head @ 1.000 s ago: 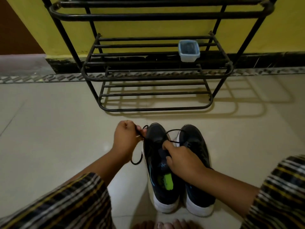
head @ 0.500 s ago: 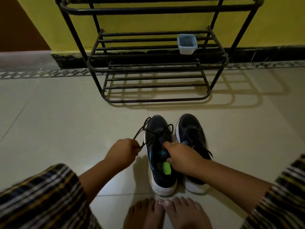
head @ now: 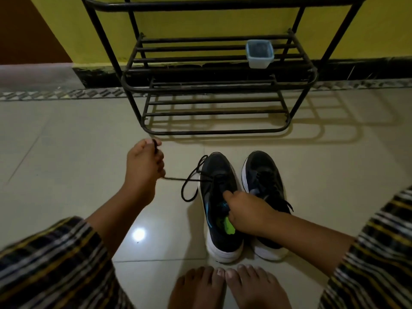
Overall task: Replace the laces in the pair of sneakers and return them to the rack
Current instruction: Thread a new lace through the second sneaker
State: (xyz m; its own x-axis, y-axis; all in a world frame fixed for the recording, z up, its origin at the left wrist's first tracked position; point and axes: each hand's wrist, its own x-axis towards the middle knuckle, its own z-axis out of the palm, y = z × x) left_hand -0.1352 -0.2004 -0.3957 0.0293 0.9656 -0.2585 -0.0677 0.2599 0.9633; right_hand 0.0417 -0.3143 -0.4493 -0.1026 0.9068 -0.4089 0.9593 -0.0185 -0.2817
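Note:
Two dark sneakers with white soles stand side by side on the floor tiles, toes toward the rack. The left sneaker (head: 219,197) has a green tab inside. My left hand (head: 143,168) is out to the left of it and grips a black lace (head: 189,181), which runs taut from my fist to the shoe's eyelets and loops on the floor. My right hand (head: 247,214) holds the left sneaker at its tongue and opening. The right sneaker (head: 264,175) stands laced, partly hidden by my right forearm.
A black metal shoe rack (head: 214,85) stands against the yellow wall ahead, with a small clear plastic box (head: 259,53) on its middle shelf. My bare feet (head: 229,286) are just behind the sneakers' heels. Pale floor tiles stretch to both sides.
My left hand has moved left and away from the shoe, drawing the lace out sideways. The view has tilted down, showing my feet. My right hand stays on the left sneaker.

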